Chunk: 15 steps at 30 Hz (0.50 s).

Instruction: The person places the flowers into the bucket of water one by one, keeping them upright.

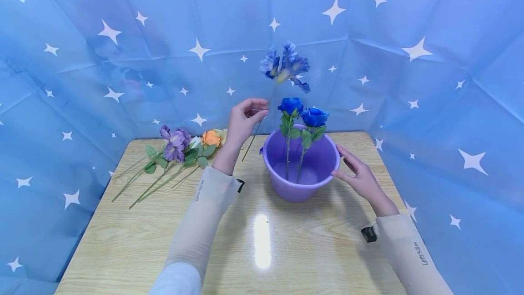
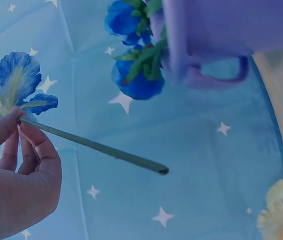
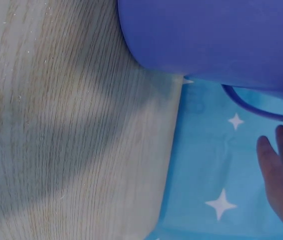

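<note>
A hand could pass low across the near table (image 1: 319, 254), or down into the left part of the bucket's (image 1: 292, 193) mouth. Two blue roses (image 1: 314, 117) block its middle; the right hand (image 1: 360, 174) bars its right rim. Left of it, the left hand (image 1: 245, 119) and blue iris (image 1: 292, 65) obstruct; loose flowers (image 1: 177, 142) crowd farther left.

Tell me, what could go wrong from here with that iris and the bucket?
The iris could twist or slip, since the left grip pinches just its thin stem. If it goes into the bucket, it might knock the two blue roses that stand there. The bucket itself may shift if the right grip, at its side, pushes unevenly.
</note>
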Available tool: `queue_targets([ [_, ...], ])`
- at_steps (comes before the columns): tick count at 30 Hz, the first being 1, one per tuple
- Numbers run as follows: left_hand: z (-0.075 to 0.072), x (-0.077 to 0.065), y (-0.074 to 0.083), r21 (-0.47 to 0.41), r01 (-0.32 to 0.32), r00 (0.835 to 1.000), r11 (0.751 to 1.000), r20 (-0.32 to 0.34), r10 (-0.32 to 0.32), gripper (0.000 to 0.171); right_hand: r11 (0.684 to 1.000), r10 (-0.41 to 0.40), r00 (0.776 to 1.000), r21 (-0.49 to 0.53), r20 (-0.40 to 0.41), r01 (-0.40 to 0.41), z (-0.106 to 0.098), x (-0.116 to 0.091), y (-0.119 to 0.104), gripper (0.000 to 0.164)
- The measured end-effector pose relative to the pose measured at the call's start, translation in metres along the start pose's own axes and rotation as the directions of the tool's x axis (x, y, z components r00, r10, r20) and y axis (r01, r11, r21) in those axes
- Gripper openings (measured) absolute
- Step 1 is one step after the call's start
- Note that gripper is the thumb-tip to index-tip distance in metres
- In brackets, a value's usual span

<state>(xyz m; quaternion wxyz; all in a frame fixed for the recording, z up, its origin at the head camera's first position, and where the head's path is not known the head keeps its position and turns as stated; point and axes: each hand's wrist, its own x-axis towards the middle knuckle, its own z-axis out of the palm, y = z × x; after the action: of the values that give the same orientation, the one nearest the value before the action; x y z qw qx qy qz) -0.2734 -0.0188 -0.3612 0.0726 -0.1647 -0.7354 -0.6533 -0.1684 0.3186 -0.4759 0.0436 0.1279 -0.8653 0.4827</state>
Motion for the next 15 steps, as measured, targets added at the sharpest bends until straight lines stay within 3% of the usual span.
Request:
queue_targets([
  [9, 0.025, 0.007, 0.015, -0.043, -0.039, 0.999, 0.998, 0.035, 0.041, 0.021, 0.998, 0.037, 0.999, -0.051, -0.012, -0.037, 0.0, -0.002, 0.0, 0.075],
  [15, 0.043, 0.009, 0.017, -0.058, -0.043, 0.997, 0.997, 0.055, 0.046, 0.021, 0.988, 0.029, 0.996, -0.146, -0.083, -0.041, 0.005, -0.011, -0.008, 0.073],
])
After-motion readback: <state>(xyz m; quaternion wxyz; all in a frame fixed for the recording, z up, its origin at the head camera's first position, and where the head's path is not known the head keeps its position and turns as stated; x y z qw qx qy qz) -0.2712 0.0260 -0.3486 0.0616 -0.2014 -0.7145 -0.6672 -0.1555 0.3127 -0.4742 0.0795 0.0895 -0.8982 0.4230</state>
